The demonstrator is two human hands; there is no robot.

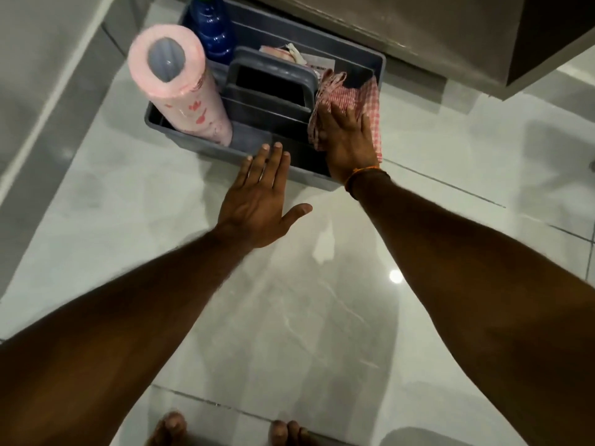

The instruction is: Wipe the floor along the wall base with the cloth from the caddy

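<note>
A grey plastic caddy (180, 136) with a centre handle stands on the glossy white tile floor (289, 317). A red-and-white checked cloth (370, 98) lies bunched in the caddy's right end. My right hand (346, 140) lies flat on that cloth, fingers extended; whether it grips the cloth cannot be told. My left hand (260, 201) hovers with its fingers spread just in front of the caddy's near rim and holds nothing.
A pink paper towel roll (180, 91) and a blue bottle (212, 30) stand in the caddy's left side. A steel cabinet base (418, 37) runs behind the caddy. A pale wall and ledge (48, 91) lie to the left. My bare toes (225, 429) show at the bottom.
</note>
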